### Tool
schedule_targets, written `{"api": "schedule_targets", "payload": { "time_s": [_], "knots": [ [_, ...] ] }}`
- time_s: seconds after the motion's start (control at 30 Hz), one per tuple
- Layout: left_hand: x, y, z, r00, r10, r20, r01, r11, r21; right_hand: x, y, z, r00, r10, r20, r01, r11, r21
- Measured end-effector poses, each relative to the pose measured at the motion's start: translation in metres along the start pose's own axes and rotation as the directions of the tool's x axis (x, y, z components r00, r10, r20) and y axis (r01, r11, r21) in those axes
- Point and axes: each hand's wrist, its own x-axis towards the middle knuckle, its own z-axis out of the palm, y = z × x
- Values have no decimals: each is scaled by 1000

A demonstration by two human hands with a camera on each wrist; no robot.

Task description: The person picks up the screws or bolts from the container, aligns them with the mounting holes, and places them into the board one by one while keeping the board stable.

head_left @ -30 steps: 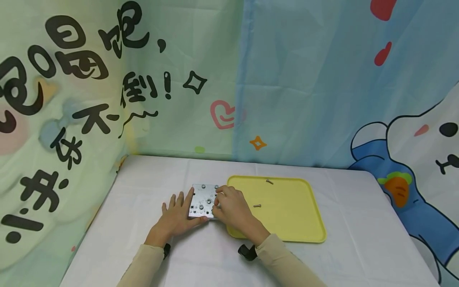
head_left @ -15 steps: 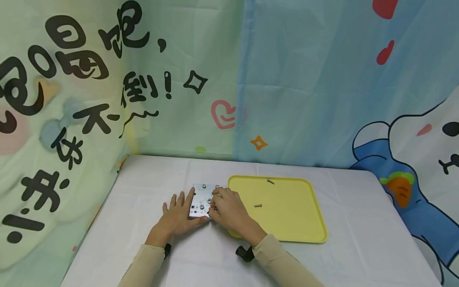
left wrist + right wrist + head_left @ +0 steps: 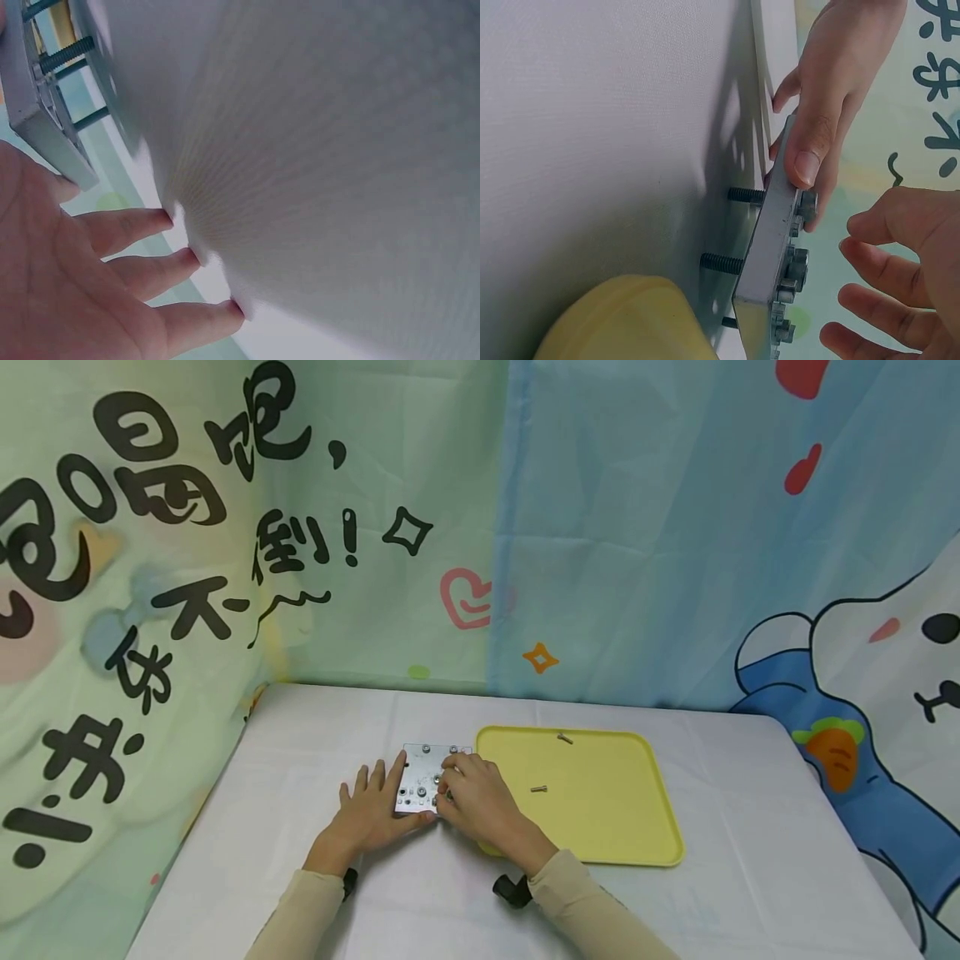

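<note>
A silver metal plate (image 3: 417,767) lies on the white cloth, with several round-headed screws (image 3: 798,270) in its top face. Their threaded ends (image 3: 721,262) stick out underneath, as both wrist views show. My left hand (image 3: 367,820) braces the plate at its near left corner, thumb along the near edge and index finger against the left edge. The other left fingers (image 3: 150,268) are straight and spread, tips on the cloth. Over the plate's right part hovers my right hand (image 3: 482,797). Its fingers (image 3: 881,300) are loosely bent just off the screw heads, with nothing visible between thumb and index finger.
Right beside the plate lies a yellow tray (image 3: 607,814), partly beneath the right forearm. Two loose screws are in it, one screw (image 3: 565,738) near the far rim and another screw (image 3: 538,789) nearer the plate. A printed curtain (image 3: 375,635) hangs behind the table.
My right hand has shifted slightly left over the plate since one second ago, then stayed nearly still. The left hand, the plate and the screws in the tray keep their places.
</note>
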Motion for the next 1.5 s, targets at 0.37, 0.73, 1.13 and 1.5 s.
{"api": "schedule_targets", "payload": {
  "time_s": [0.37, 0.73, 1.13, 1.5],
  "knots": [
    [1, -1, 1, 1000, -9, 11, 9, 1000, 4, -11, 27, -9, 997, 78, 0, -78, 996, 54],
    [0, 1, 2, 999, -30, 21, 31, 1000, -5, -40, 82, -18, 987, 148, -58, -147, 989, 19],
    [0, 1, 3, 999, -27, 21, 27, 1000, -11, -65, 113, -26, 948, 312, 59, -315, 949, 37],
    [0, 1, 2, 1000, -14, 15, 14, 1000, -20, -69, 117, -24, 944, 313, 110, -314, 949, -8]
  ]
}}
